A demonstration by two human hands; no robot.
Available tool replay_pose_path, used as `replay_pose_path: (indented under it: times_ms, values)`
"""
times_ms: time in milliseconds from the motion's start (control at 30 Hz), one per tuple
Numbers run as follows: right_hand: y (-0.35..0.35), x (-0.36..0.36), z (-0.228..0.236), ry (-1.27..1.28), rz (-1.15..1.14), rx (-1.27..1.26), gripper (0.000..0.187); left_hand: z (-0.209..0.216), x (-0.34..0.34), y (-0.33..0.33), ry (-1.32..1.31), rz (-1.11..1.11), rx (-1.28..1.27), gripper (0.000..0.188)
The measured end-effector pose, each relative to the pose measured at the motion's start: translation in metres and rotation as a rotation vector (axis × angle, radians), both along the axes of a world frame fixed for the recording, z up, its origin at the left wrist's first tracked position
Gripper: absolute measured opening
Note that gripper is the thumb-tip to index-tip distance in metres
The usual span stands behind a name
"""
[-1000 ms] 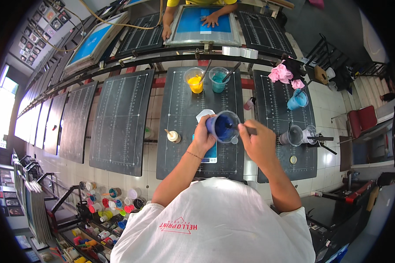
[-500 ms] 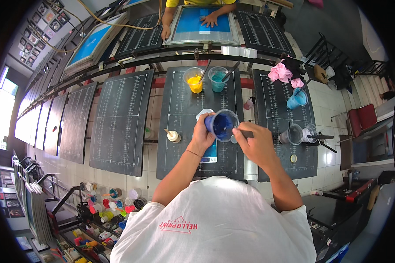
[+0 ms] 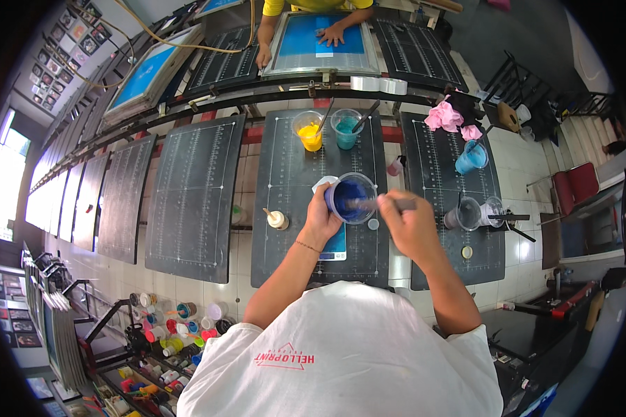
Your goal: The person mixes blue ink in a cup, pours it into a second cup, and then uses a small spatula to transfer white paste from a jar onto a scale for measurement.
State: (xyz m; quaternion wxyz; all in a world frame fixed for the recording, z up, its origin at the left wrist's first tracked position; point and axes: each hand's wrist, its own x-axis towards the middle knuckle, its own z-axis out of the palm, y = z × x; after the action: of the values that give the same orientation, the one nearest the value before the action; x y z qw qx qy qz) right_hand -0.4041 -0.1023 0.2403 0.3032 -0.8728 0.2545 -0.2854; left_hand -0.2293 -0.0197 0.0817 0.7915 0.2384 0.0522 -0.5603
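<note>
Both of the person's forearms come up from the lower edge and lean inward over the black board (image 3: 292, 258), bent at the elbows below the short white sleeves. The left hand (image 3: 322, 217) is clamped around the near-left side of a clear plastic cup (image 3: 350, 189) with dark blue ink inside, its wrist roughly in line with the forearm and a thin bracelet (image 3: 306, 244) around it. The cup is tilted, its open mouth facing the head camera, and held above the board, in front of the chest. The right hand (image 3: 406, 221) comes in from the right with its back turned up and its fingers curled, closed on a flat dark stick (image 3: 367, 204). One end of the stick reaches over the cup's rim into the ink; the other juts out past the knuckles to the right. The stick and the right fingertips are slightly blurred. Partly hidden beneath the left hand and the cup is a blue-and-white scale (image 3: 336, 247). A small white bottle (image 3: 277, 220) stands to the left of the left hand, apart from it.
</note>
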Motion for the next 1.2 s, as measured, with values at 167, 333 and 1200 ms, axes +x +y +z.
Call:
replay_pose_path:
  times_ms: [167, 333, 1200]
  values:
    - [-0.006, 0.000, 0.003, 0.104, 0.148, -0.129, 0.027, -0.007, 0.005, 0.005, 0.048, -0.082, -0.057, 0.039]
    - [-0.018, -0.005, 0.033, 0.051, 0.340, -0.193, 0.024, 0.035, -0.005, 0.016, 0.003, -0.267, -0.079, 0.048]
    - [0.024, 0.007, 0.021, -0.101, 0.053, -0.091, 0.022, 0.045, 0.002, -0.001, -0.058, -0.127, -0.067, 0.049]
